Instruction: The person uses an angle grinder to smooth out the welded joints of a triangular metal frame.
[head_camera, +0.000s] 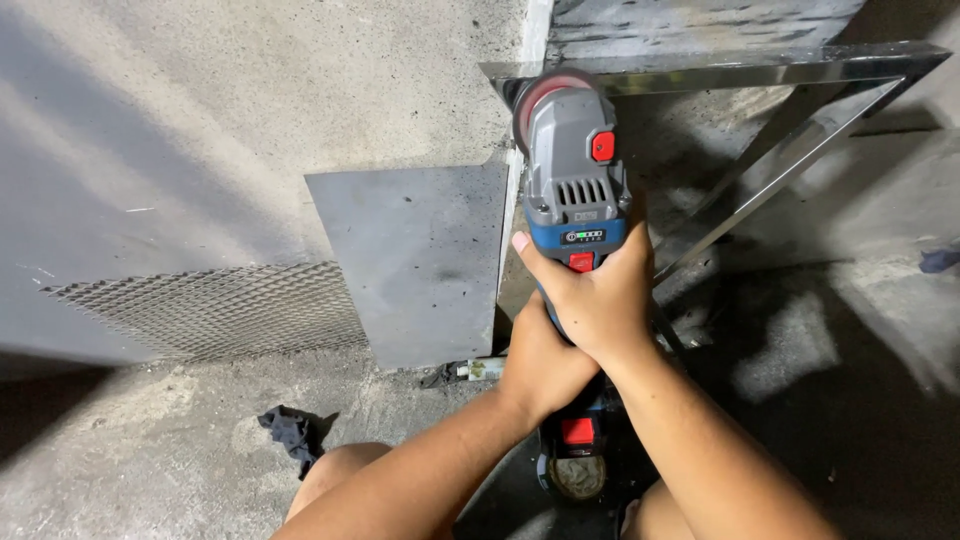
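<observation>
Both hands are wrapped tight around the body of a cordless grinder (572, 190): the right hand (600, 300) is clamped over the blue middle section with its thumb lying along the left side just below a small red switch, and the left hand (540, 365) is closed around the handle right behind it, the two hands touching. Below the hands, the dark battery end of the tool with a red catch pokes out between the person's knees.

The grinder points away from the person, its grey head topped with a red button, and its round disc (545, 95) meets the near-left corner of a shiny metal frame (760, 70) (whether the disc actually touches the metal, I cannot tell). The frame lies on the concrete floor (150, 440), one bar running off toward the right and a slanted brace coming back down toward the hands.

Just left of the grinder, a flat grey metal sheet (420, 260) stands against the wall (250, 100). Further left, a piece of wire mesh (210, 310) leans at the foot of the same wall. A crumpled dark rag (292, 432) lies on the floor near the left knee.
</observation>
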